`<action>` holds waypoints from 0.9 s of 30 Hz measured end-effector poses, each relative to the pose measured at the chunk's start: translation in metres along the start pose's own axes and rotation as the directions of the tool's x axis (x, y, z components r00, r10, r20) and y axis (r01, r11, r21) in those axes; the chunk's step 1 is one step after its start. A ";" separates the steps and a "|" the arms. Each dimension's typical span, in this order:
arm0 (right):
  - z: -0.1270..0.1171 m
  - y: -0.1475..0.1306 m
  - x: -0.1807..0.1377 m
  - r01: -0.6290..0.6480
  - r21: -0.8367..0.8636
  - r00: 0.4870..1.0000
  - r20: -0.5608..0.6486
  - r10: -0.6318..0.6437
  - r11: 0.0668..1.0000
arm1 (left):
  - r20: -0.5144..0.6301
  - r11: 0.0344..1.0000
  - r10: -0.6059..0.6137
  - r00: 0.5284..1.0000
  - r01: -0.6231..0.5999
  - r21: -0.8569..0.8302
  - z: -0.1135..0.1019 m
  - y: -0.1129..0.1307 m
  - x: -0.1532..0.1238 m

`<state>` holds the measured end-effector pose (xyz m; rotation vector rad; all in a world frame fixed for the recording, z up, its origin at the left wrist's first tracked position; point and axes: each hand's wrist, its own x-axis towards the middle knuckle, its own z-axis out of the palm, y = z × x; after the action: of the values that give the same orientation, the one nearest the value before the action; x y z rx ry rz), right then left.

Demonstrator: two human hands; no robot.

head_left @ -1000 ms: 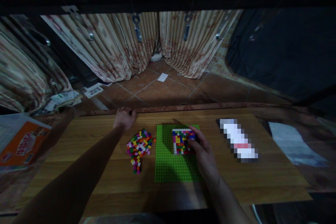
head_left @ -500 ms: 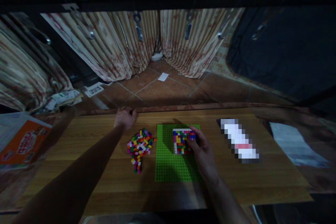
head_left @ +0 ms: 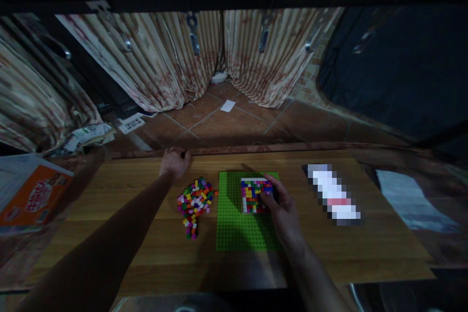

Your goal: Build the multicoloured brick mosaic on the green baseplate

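Observation:
A square block of many-coloured toy bricks (head_left: 251,196), with white bricks along its far and left sides, stands on a green studded baseplate (head_left: 234,234). My right hand (head_left: 284,207) is closed around the block's right side, its thumb over the top and its fingers along the far right corner. Whether a loose brick is under the thumb is hidden. My left hand (head_left: 174,162) lies at the table's far edge, fingers curled in and partly out of sight, with nothing visible in it. Just nearer than that hand is a heap of loose small bricks (head_left: 197,200).
One orange brick (head_left: 216,193) lies at the baseplate's left edge. On the wooden table (head_left: 153,258), a blurred-out flat object (head_left: 332,195) lies to the right. A plastic box with an orange label (head_left: 32,200) stands off the left end, and a pale sheet (head_left: 413,200) lies off the right end.
The view has shifted very slightly. Both hands keep their places, the right one still at the brick block and the left one at the far edge.

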<state>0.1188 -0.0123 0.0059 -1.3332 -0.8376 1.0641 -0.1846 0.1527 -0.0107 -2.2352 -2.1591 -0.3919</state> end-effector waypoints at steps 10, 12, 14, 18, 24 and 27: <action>0.002 0.000 0.001 -0.009 0.027 1.000 -0.030 0.010 1.000 | -0.013 1.000 0.009 1.000 -0.009 0.017 0.001 -0.002 0.001; 0.002 0.001 0.001 -0.016 0.045 0.999 -0.036 0.018 0.999 | -0.007 1.000 0.013 1.000 -0.013 0.027 0.001 -0.002 0.001; 0.003 0.002 0.001 -0.029 0.057 0.999 -0.040 0.032 0.998 | -0.012 1.000 0.007 1.000 -0.007 0.027 0.001 -0.002 0.001; 0.005 0.002 0.001 -0.034 0.045 0.999 -0.041 0.036 0.998 | -0.024 1.000 0.004 1.000 -0.004 0.016 0.001 -0.001 0.001; 0.006 0.003 0.003 -0.012 -0.006 0.997 -0.077 0.012 1.000 | -0.014 1.000 0.009 1.000 -0.009 0.012 0.000 -0.001 0.001; 0.006 0.000 0.003 -0.027 -0.016 0.997 -0.071 0.026 1.000 | -0.013 1.000 0.004 1.000 -0.004 0.021 0.001 0.000 0.001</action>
<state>0.1141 -0.0070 0.0056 -1.3916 -0.7792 1.0264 -0.1848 0.1534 -0.0112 -2.2193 -2.1416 -0.3804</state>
